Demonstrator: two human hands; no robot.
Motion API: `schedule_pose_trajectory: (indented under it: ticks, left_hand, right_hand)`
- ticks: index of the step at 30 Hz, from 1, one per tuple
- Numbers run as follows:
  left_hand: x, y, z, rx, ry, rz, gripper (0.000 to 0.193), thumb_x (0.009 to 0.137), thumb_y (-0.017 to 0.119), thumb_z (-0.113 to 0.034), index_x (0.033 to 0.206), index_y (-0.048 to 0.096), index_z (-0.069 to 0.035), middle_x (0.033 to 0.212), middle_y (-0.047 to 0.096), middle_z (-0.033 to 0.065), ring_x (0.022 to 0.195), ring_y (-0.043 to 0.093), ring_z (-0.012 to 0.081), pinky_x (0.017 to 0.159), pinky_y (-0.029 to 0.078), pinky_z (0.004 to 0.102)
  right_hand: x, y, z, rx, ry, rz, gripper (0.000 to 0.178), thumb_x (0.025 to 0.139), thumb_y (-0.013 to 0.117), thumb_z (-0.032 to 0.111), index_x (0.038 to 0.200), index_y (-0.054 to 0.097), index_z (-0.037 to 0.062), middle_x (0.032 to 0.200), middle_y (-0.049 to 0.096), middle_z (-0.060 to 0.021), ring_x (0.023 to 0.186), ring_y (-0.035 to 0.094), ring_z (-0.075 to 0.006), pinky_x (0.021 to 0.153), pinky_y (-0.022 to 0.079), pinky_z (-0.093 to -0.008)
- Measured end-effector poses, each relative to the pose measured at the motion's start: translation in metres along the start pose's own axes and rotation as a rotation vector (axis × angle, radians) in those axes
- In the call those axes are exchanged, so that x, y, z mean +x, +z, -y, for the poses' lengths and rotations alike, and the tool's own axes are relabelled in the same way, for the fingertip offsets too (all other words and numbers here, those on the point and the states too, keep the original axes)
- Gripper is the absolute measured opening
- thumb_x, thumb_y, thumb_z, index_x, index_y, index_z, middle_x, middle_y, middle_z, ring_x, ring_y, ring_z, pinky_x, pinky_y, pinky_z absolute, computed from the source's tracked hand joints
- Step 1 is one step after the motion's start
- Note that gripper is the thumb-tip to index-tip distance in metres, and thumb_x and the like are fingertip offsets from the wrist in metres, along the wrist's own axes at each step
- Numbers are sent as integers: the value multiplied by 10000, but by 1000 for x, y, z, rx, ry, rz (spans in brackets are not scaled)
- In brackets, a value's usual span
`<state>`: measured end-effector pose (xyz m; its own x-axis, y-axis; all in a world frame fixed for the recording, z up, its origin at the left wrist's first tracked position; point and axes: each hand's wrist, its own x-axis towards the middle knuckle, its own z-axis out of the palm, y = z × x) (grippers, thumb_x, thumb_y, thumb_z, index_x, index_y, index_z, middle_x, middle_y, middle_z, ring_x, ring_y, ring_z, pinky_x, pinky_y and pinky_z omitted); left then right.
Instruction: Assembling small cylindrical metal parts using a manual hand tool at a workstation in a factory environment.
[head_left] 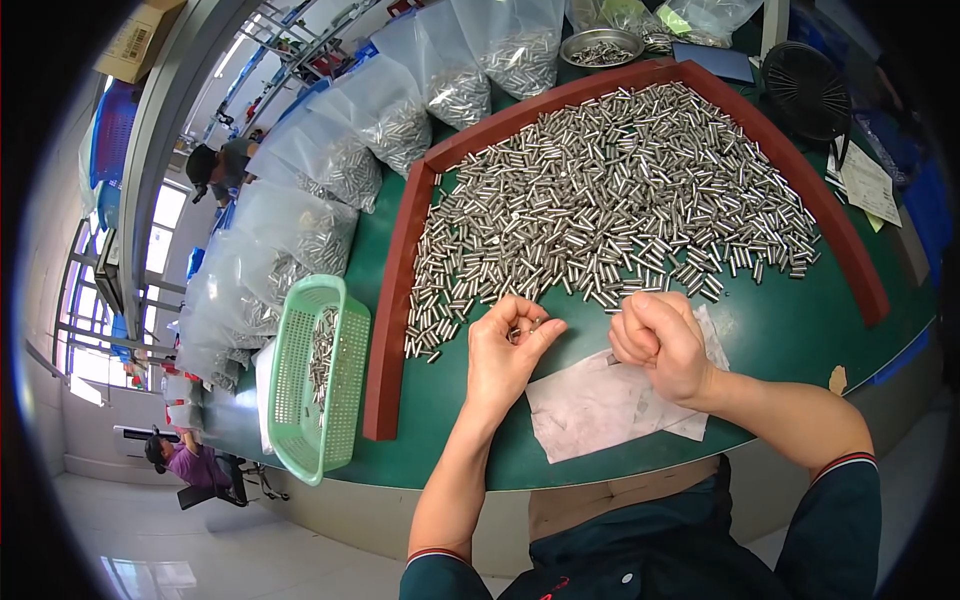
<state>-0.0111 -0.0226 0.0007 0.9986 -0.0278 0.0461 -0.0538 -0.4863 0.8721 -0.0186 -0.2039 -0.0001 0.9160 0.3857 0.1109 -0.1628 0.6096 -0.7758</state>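
A broad heap of short, shiny metal pins (590, 190) lies spread over the green tabletop, inside a dark red frame (393, 330). My left hand (503, 355) is at the near edge of the heap, its fingers curled and closed around a few of these pins, which glint between thumb and fingertips. To its right my right hand (662, 345) is closed in a fist above a pinkish-white cloth (590, 410). A small grey bit shows by its fingers; whether it is gripped or lies on the cloth is unclear.
A light green plastic basket (345, 400) with some pins stands left of the frame. Clear bags of pins (385, 125) line the table's far left side. A metal bowl (602, 47), a black fan (806, 90) and papers (865, 185) are farther back. Two people are in the room at left.
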Motion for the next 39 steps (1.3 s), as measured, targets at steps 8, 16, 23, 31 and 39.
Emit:
schedule_pose_trajectory:
  ticks: [8, 16, 23, 31, 39]
  left_hand:
    - [-15, 6, -24, 381, 166, 406, 268, 631, 718, -183, 730, 519, -33, 444, 348, 40, 390, 372, 178, 407, 319, 314]
    - [-17, 6, -20, 339, 95, 427, 122, 679, 653, -50, 720, 551, 4, 453, 284, -21, 420, 269, 64, 392, 242, 245]
    - [-20, 10, -17, 296, 81, 412, 76, 697, 627, -18, 690, 556, 10, 469, 324, -37, 437, 273, 41, 396, 242, 217]
    - [-20, 11, -17, 280, 73, 409, 82, 697, 632, -10, 691, 553, 12, 477, 328, -42, 442, 272, 36, 400, 243, 208]
    - [-20, 11, -16, 282, 73, 404, 89, 693, 631, -24, 686, 546, 4, 460, 342, -3, 412, 293, 80, 395, 272, 240]
  right_hand:
    - [4, 2, -2, -39, -8, -37, 418, 882, 329, 215, 485, 291, 91, 438, 271, 13, 401, 223, -87, 410, 199, -240]
    - [5, -2, 3, 99, -21, -71, 421, 884, 308, 221, 481, 278, 104, 421, 260, 25, 391, 204, -84, 402, 190, -240]
    - [5, -6, 0, 160, 53, -48, 419, 877, 320, 213, 475, 274, 104, 416, 252, 24, 388, 189, -77, 392, 177, -239]
    - [4, -5, 0, 174, 47, -47, 430, 880, 329, 220, 471, 274, 100, 417, 252, 22, 389, 190, -78, 392, 177, -238]
    - [4, -5, -2, 146, -5, 5, 427, 882, 334, 212, 476, 277, 93, 426, 254, 20, 400, 184, -77, 396, 175, -234]
